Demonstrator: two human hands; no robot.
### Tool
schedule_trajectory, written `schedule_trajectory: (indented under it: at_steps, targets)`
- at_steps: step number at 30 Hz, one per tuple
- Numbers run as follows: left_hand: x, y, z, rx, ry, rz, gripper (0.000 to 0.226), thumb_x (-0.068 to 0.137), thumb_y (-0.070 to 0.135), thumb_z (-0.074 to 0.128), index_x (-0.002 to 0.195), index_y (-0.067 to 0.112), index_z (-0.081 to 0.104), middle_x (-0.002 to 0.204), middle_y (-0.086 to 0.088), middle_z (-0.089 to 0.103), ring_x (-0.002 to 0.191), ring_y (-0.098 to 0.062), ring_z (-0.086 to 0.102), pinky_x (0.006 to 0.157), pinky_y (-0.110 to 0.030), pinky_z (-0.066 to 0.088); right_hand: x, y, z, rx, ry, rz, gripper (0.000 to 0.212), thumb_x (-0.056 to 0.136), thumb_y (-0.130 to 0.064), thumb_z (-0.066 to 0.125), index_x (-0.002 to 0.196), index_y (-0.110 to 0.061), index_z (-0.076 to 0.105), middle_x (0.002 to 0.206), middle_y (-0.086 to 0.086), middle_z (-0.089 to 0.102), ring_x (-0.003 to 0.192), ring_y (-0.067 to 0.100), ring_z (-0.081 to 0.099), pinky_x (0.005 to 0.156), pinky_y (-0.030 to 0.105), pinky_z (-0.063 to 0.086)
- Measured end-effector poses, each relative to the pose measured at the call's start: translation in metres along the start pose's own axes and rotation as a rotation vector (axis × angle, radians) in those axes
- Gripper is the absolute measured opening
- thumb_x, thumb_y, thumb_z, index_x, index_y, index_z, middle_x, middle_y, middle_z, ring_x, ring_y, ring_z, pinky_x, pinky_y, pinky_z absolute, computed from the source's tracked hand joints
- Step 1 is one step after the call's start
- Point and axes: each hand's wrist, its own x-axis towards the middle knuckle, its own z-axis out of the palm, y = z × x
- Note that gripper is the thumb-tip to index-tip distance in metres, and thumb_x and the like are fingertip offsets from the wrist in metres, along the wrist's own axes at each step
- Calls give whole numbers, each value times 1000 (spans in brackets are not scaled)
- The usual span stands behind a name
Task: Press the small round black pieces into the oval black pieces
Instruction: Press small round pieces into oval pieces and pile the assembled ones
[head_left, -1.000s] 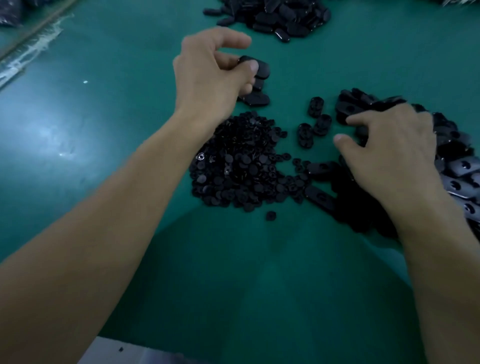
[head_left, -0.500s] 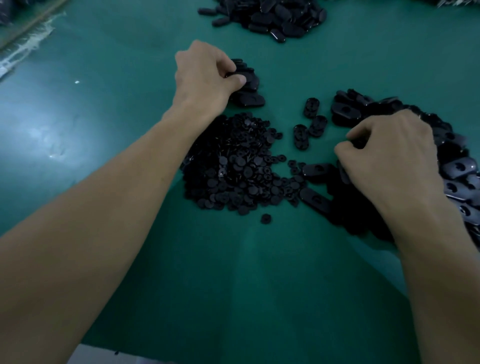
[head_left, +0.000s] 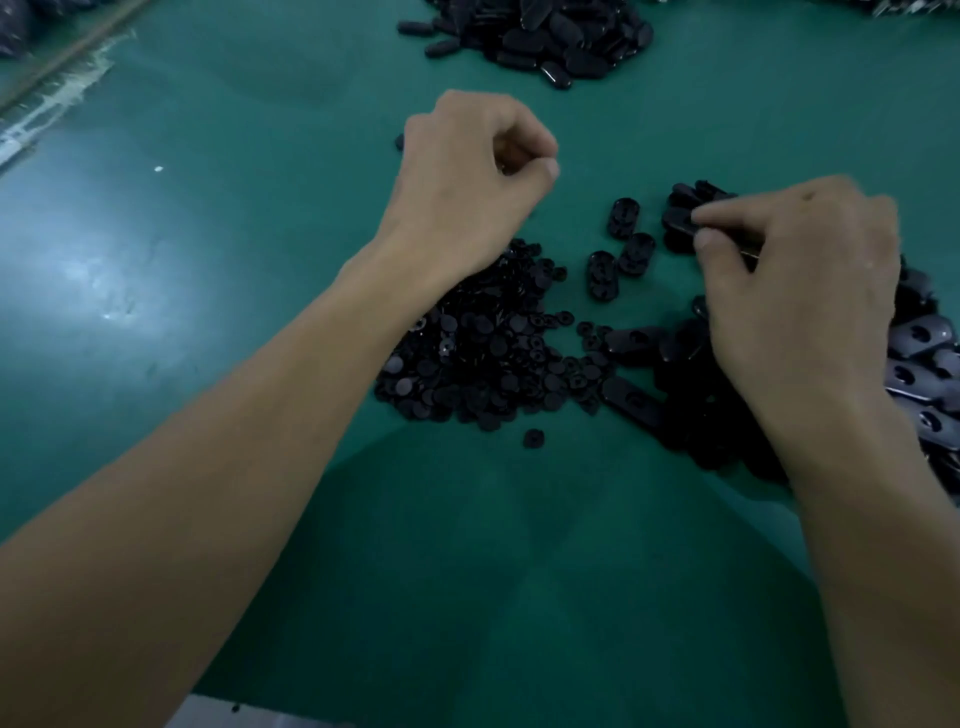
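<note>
A heap of small round black pieces (head_left: 483, 353) lies in the middle of the green table. A heap of oval black pieces (head_left: 922, 358) spreads along the right. My right hand (head_left: 800, 280) is over that heap's far end, thumb and forefinger pinching an oval piece (head_left: 675, 221). My left hand (head_left: 467, 176) hovers beyond the round heap with its fingers curled and thumb against the forefinger; nothing shows between them. It hides the small stack of ovals behind it, except a black edge (head_left: 399, 141).
Three loose oval pieces (head_left: 623, 218) lie between my hands. One stray round piece (head_left: 533, 438) sits just in front of the round heap. A large heap of oval pieces (head_left: 545, 36) lies at the far edge. A plastic strip (head_left: 57, 98) runs along the far left.
My left hand let go of the oval piece it set on the small stack and now hovers curled over it. My right hand rose to the far end of the oval heap and pinched a piece.
</note>
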Motion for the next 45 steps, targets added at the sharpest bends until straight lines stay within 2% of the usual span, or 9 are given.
schedule_trajectory:
  at_steps: [5, 8, 12, 15, 17, 31, 36, 42, 45]
  targets:
    - [-11, 6, -2, -96, -121, 63, 17, 91, 28, 75, 106, 20, 76, 87, 16, 71, 79, 6, 67, 79, -11, 52, -1, -8, 5, 382, 55, -61, 17, 96, -25, 64, 109, -20, 73, 87, -17, 67, 81, 4, 66, 86, 21, 51]
    - [-18, 9, 1, -150, -172, 109, 17, 93, 26, 74, 107, 17, 77, 90, 17, 72, 82, 8, 67, 79, -10, 50, -1, -12, 9, 665, 8, 5, 7, 94, -20, 68, 97, -26, 66, 81, -15, 70, 73, 5, 72, 71, 20, 54]
    - [-24, 9, 3, -217, -179, 147, 6, 93, 20, 72, 96, 22, 77, 81, 18, 71, 73, 6, 65, 73, -13, 49, -2, -19, 10, 912, -118, 40, 12, 92, -16, 69, 91, -27, 64, 75, -7, 75, 69, 9, 74, 60, 18, 52]
    - [-27, 9, 1, -294, -178, 126, 5, 92, 19, 73, 92, 24, 75, 76, 11, 73, 70, -10, 70, 67, -23, 55, -3, -20, 11, 990, -155, 47, 11, 93, -14, 68, 92, -24, 64, 78, -5, 76, 68, 12, 74, 59, 19, 52]
    - [-29, 7, 1, -355, -188, 95, 8, 92, 15, 74, 92, 23, 73, 76, 4, 74, 72, -17, 72, 65, -25, 57, -3, -20, 13, 1019, -171, 64, 9, 94, -13, 67, 94, -21, 64, 78, -2, 76, 68, 14, 74, 59, 20, 52]
    - [-39, 4, -1, -554, -206, 40, 20, 86, -4, 75, 93, 15, 71, 77, 3, 74, 72, -13, 73, 70, -28, 60, -7, -23, 13, 1017, -215, 21, 11, 91, -13, 71, 95, -22, 67, 77, -5, 76, 67, 10, 72, 60, 17, 52]
    - [-41, 6, -1, -515, -218, 22, 18, 85, 2, 79, 94, 15, 69, 76, -3, 77, 74, -30, 75, 73, -43, 64, -4, -25, 13, 994, -151, -18, 23, 90, -12, 69, 98, -34, 71, 80, -14, 69, 74, 2, 62, 67, 16, 47]
    - [-39, 6, 0, -560, -195, -3, 16, 87, 2, 76, 93, 15, 70, 73, 3, 74, 70, -12, 73, 68, -27, 60, -4, -26, 11, 1014, -100, 69, 10, 92, -13, 68, 93, -23, 70, 74, -7, 73, 68, 8, 70, 61, 17, 49]
    - [-36, 5, -1, -609, -104, -42, 14, 89, 1, 73, 93, 14, 71, 77, 2, 74, 72, -12, 71, 69, -26, 58, -5, -22, 14, 822, -104, 77, 12, 94, -21, 66, 105, -24, 70, 77, -9, 74, 73, 4, 71, 67, 16, 51]
